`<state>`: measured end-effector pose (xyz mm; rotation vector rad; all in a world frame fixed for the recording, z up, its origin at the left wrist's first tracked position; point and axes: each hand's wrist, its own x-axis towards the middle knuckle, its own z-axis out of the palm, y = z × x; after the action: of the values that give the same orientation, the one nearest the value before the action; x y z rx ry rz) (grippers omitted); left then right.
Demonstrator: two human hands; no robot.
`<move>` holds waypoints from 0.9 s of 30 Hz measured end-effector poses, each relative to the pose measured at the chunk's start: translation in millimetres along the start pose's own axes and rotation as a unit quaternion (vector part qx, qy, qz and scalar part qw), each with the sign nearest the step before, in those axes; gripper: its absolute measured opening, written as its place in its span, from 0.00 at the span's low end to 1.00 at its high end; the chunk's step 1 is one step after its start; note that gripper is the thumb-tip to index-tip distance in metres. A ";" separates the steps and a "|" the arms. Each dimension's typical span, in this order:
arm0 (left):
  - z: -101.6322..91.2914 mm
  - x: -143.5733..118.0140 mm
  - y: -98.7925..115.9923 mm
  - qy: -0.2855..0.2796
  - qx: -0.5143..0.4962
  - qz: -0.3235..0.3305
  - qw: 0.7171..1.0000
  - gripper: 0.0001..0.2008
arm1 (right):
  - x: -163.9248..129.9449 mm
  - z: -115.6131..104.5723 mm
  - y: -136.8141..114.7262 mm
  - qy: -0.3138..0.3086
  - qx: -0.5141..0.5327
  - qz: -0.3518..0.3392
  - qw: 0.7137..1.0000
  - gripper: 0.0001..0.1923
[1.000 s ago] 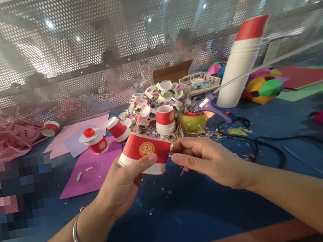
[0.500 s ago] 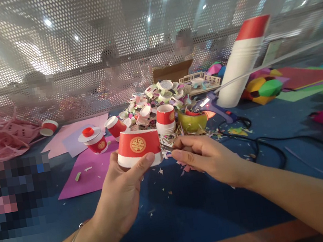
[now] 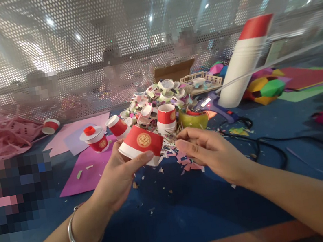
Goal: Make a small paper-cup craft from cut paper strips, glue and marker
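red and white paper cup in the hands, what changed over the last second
The red and white paper cup was turned in the left hand: tilted a second ago, level half a second ago, now tilted again with its gold emblem facing up. The right hand stayed at its cut edge, where more paper scraps now lie. The small cups behind and the blue table are unchanged.

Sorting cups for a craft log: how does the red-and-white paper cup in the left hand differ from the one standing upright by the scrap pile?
The held red-and-white paper cup is tilted, gripped by the left hand; the standing red-and-white cup rests upright on the table. The held cup's gold emblem faces the camera; the standing cup's sits at its edge. Both have a red band over white.
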<state>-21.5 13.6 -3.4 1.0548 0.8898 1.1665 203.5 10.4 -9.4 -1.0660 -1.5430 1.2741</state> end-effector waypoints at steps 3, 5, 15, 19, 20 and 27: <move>1.2 -2.8 -1.6 -0.015 0.034 -0.021 0.999 0.32 | -0.5 -0.1 0.0 0.007 0.013 -0.020 1.000 0.20; 3.3 -5.2 -2.1 -0.034 0.043 -0.039 0.998 0.34 | -0.2 1.0 -0.7 -0.010 0.018 -0.024 0.999 0.20; 10.0 -5.3 -1.0 0.063 0.017 0.029 0.997 0.28 | 0.2 3.4 -2.1 -0.045 -0.027 -0.046 0.998 0.13; 5.7 -5.7 -1.5 0.036 -0.010 -0.065 0.997 0.13 | 0.2 3.7 -3.0 -0.050 -0.029 -0.034 0.998 0.12; 5.3 -5.9 -1.8 0.016 -0.025 -0.089 0.996 0.13 | 0.7 3.9 -2.8 -0.051 -0.032 -0.040 0.997 0.12; 9.8 -4.9 -2.4 0.017 -0.026 -0.062 0.998 0.12 | 4.0 6.0 0.7 -0.036 -0.037 -0.067 0.996 0.14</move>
<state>-12.5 6.9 -2.9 0.9268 0.9325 1.1002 196.7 12.7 -10.5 -0.9542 -1.6982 1.1826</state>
